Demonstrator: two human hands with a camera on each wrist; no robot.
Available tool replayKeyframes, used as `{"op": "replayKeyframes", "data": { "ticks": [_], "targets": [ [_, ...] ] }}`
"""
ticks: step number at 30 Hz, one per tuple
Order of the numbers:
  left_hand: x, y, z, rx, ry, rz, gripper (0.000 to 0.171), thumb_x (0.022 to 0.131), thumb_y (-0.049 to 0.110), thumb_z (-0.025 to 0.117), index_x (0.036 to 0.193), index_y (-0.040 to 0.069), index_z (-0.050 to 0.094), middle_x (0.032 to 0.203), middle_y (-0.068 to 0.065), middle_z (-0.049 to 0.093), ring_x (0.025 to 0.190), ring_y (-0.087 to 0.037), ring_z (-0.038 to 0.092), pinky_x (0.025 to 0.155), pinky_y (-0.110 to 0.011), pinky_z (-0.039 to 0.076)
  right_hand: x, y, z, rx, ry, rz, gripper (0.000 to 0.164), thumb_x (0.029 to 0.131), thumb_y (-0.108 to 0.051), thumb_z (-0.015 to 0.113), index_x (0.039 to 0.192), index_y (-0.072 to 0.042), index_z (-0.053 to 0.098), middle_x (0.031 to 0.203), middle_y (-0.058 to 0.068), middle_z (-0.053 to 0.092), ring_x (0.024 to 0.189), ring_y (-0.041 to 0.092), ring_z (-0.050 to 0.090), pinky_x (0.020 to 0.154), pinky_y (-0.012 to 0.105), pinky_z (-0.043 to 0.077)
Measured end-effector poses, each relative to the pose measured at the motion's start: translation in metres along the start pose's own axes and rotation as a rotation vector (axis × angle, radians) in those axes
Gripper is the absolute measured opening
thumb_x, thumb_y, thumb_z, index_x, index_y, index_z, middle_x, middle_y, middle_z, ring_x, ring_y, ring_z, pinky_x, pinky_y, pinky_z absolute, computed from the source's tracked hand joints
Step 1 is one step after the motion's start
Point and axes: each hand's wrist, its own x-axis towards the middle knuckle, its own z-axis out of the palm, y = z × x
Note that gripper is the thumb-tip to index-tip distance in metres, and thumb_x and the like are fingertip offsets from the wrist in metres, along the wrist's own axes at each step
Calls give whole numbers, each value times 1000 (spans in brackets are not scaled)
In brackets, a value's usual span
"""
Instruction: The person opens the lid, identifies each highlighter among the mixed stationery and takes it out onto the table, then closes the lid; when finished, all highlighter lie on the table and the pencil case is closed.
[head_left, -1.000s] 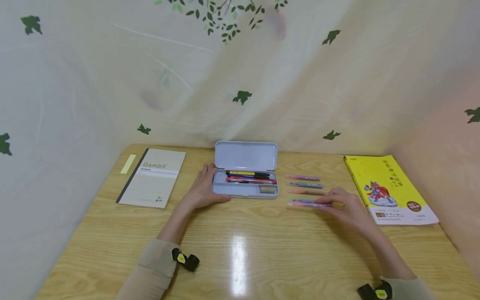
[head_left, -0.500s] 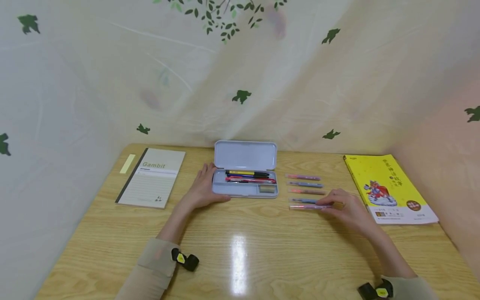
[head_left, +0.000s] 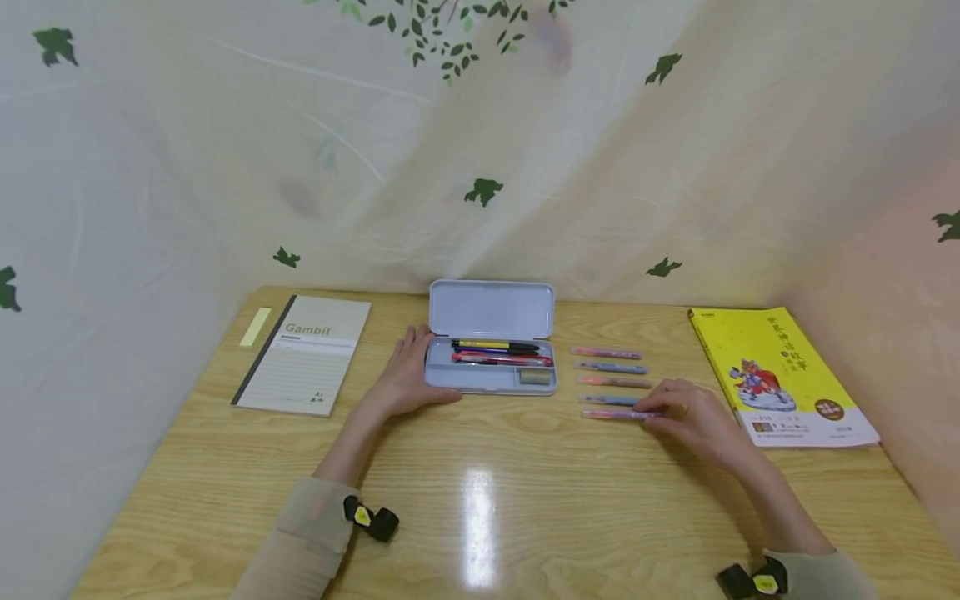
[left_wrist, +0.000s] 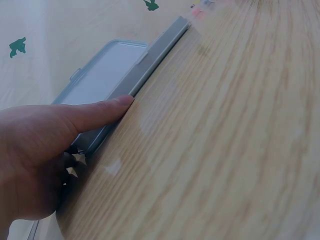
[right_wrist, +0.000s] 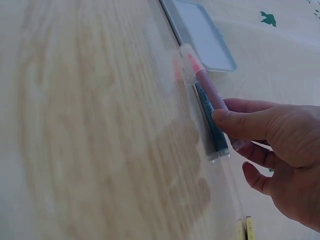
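My left hand (head_left: 402,377) holds the left end of an open pale-blue pencil case (head_left: 491,310), thumb along its front edge (left_wrist: 112,107) and the other fingers at its far left side. Inside lie several pens (head_left: 495,347) and a grey-brown block (head_left: 535,377). On the right, my right hand (head_left: 693,417) pinches a purple highlighter (right_wrist: 212,91) with a clear cap and pink tip between thumb and forefinger. It is the nearest of a row of highlighters; a blue highlighter (head_left: 609,401) lies just beyond it, partly hidden by my fingers.
Farther back in the row are a brown highlighter (head_left: 618,382), another blue one (head_left: 611,367) and a pink-purple one (head_left: 607,353). A notebook (head_left: 307,358) and a pale yellow strip (head_left: 256,327) lie at left. A yellow book (head_left: 780,367) lies at right.
The purple highlighter in my right hand has moved slightly toward me and right, away from the blue one it overlapped. My left hand stays on the pencil case.
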Motion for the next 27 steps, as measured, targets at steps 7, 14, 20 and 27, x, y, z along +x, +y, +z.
{"op": "replayKeyframes", "data": {
  "ticks": [7, 14, 20, 27],
  "targets": [
    [0, -1, 0, 10, 2, 6, 107, 77, 46, 87, 157, 3, 30, 171, -28, 10, 161, -46, -1, 132, -58, 4, 0, 1, 0, -22, -15, -4, 25, 83, -5, 83, 97, -26, 80, 92, -13, 71, 82, 1, 58, 72, 19, 48],
    [0, 1, 0, 2, 3, 2, 106, 77, 46, 87, 157, 4, 31, 171, -27, 10, 161, -45, -2, 133, -57, 3, 1, 1, 1, -41, -16, 2, 27, 81, -4, 84, 99, -23, 78, 93, -11, 73, 82, 1, 60, 75, 19, 52],
    [-1, 1, -1, 2, 2, 6, 106, 77, 45, 87, 157, 3, 31, 171, -28, 11, 161, -46, -1, 133, -58, 4, 1, 1, 1, -60, -21, 8, 28, 81, -3, 85, 100, -23, 78, 93, -12, 74, 82, 1, 61, 77, 20, 53],
    [0, 0, 0, 7, 0, 1, 108, 77, 46, 86, 158, 4, 29, 171, -27, 10, 161, -45, -2, 133, -57, 3, 1, -1, -1, -77, -38, 26, 27, 81, -5, 85, 101, -22, 78, 93, -11, 76, 83, 2, 62, 79, 23, 55]
  ]
}}
